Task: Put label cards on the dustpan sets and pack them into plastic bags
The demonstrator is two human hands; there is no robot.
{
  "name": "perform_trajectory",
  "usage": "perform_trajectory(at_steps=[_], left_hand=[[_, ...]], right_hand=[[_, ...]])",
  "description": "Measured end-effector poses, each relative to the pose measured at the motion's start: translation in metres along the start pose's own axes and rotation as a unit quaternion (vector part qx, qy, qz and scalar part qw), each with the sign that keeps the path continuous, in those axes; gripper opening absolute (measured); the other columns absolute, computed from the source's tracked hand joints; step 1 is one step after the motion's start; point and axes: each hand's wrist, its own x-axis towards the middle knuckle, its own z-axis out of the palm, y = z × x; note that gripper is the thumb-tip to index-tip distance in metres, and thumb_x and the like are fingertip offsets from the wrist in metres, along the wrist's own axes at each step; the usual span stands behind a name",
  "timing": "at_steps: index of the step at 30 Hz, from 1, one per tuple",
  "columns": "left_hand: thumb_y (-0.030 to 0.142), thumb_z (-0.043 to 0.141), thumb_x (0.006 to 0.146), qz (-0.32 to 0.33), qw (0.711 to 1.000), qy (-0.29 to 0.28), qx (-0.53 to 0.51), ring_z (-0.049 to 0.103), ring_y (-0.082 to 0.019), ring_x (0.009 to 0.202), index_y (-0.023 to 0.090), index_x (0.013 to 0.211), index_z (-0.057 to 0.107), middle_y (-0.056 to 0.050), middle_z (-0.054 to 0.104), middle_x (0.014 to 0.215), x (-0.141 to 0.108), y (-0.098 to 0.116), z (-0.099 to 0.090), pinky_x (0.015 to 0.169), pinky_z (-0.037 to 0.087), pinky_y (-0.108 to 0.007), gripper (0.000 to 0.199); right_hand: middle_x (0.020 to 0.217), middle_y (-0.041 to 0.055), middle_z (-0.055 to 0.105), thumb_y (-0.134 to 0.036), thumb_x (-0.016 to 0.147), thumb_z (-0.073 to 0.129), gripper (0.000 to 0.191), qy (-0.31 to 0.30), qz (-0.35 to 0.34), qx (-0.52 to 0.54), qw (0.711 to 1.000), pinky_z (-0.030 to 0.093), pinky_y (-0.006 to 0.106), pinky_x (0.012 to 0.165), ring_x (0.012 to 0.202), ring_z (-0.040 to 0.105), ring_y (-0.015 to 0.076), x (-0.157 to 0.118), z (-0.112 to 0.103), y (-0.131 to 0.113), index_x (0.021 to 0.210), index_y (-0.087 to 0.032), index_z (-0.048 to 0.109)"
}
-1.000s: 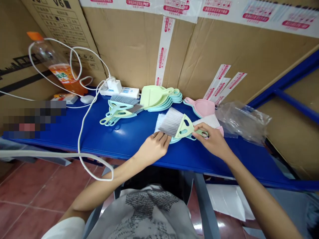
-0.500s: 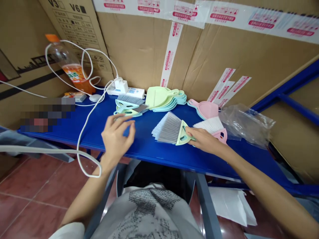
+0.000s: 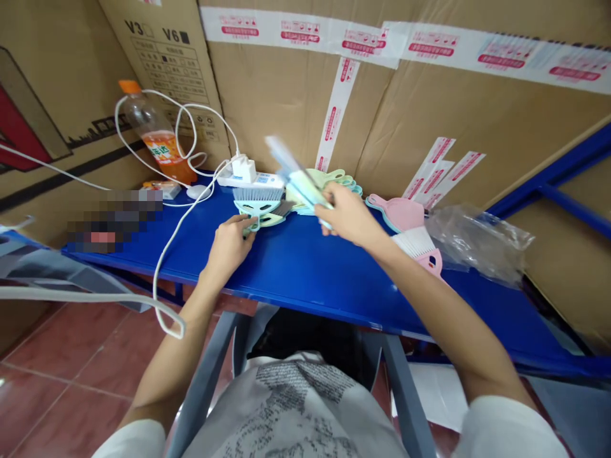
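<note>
My right hand (image 3: pixel 346 213) is closed round the handles of a small stack of hand brushes (image 3: pixel 305 186), pale green and blue. They are raised and tilted, bristles up to the left, blurred by motion. Behind them, partly hidden, lies a stack of green and blue dustpans (image 3: pixel 329 178). At the left my left hand (image 3: pixel 232 245) pinches the handle end of a light blue hand brush (image 3: pixel 258 207) on the table. A green brush (image 3: pixel 273 220) lies beside it, partly covered. To the right are a pink dustpan (image 3: pixel 401 212) and a pink brush (image 3: pixel 429 259) with white bristles.
On the blue table (image 3: pixel 296 267) stand an orange drink bottle (image 3: pixel 165 149) and a white power strip (image 3: pixel 267 181). A white cable (image 3: pixel 167 254) loops over the left side. A clear plastic bag (image 3: pixel 482 242) lies at right. Cardboard boxes (image 3: pixel 277 89) wall the back.
My right hand has lifted the brushes up and to the left, turning them bristles up. My left hand has come down onto the blue brush's handle and closed on it.
</note>
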Motion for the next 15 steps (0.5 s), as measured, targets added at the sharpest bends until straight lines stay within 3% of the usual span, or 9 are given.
perform_trajectory(at_steps=[3, 7, 9, 11, 13, 15], left_hand=[[0.044, 0.071, 0.096, -0.012, 1.000, -0.025, 0.008, 0.077, -0.039, 0.124, 0.017, 0.127, 0.082, -0.019, 0.081, 0.134, 0.001, 0.003, -0.003, 0.110, 0.060, -0.047, 0.042], [0.047, 0.075, 0.092, -0.035, 0.999, -0.029, 0.028, 0.080, -0.040, 0.112, 0.018, 0.112, 0.083, -0.018, 0.085, 0.116, 0.005, 0.002, -0.008, 0.098, 0.061, -0.043, 0.036], [0.043, 0.068, 0.096, -0.035, 0.999, -0.018, 0.014, 0.081, -0.037, 0.105, 0.018, 0.110, 0.083, -0.017, 0.085, 0.114, 0.008, 0.003, -0.011, 0.096, 0.061, -0.042, 0.033], [0.040, 0.063, 0.098, -0.047, 0.999, -0.010, -0.003, 0.082, -0.034, 0.097, 0.018, 0.110, 0.084, -0.015, 0.086, 0.107, 0.011, 0.003, -0.015, 0.096, 0.060, -0.041, 0.033], [0.037, 0.063, 0.097, -0.066, 0.998, -0.005, -0.020, 0.082, -0.033, 0.096, 0.018, 0.113, 0.084, -0.013, 0.086, 0.101, 0.014, 0.001, -0.017, 0.097, 0.060, -0.041, 0.033], [0.035, 0.065, 0.095, -0.087, 0.994, 0.010, -0.064, 0.082, -0.031, 0.101, 0.016, 0.122, 0.080, -0.014, 0.086, 0.112, 0.017, -0.003, -0.014, 0.097, 0.062, -0.040, 0.037]], right_hand=[[0.073, -0.0009, 0.067, -0.018, 0.092, 0.065, 0.019, -0.057, -0.062, -0.062, 0.995, 0.046, 0.030, 0.059, 0.057, 0.067, 0.0190, -0.001, 0.021, -0.037, 0.096, -0.025, 0.048], [0.065, -0.0028, 0.062, -0.017, 0.092, 0.066, 0.018, -0.133, -0.055, -0.094, 0.985, 0.043, 0.029, 0.057, 0.055, 0.066, 0.0186, -0.017, 0.023, -0.038, 0.090, -0.024, 0.050], [0.065, -0.0023, 0.063, -0.020, 0.095, 0.065, 0.012, -0.115, -0.031, -0.076, 0.990, 0.046, 0.029, 0.059, 0.056, 0.068, 0.0197, -0.013, 0.020, -0.034, 0.093, -0.023, 0.053], [0.070, 0.0008, 0.068, -0.020, 0.097, 0.065, 0.007, -0.059, -0.032, -0.085, 0.994, 0.052, 0.030, 0.066, 0.064, 0.072, 0.0218, 0.004, 0.021, -0.037, 0.101, -0.020, 0.059], [0.085, 0.0081, 0.075, -0.016, 0.098, 0.065, 0.010, -0.012, -0.048, -0.115, 0.992, 0.057, 0.034, 0.081, 0.082, 0.077, 0.0260, 0.032, 0.032, -0.046, 0.108, -0.015, 0.065], [0.111, 0.0189, 0.078, -0.012, 0.099, 0.064, 0.017, -0.010, -0.050, -0.120, 0.991, 0.058, 0.040, 0.096, 0.109, 0.077, 0.0325, 0.064, 0.053, -0.057, 0.115, -0.010, 0.068]])
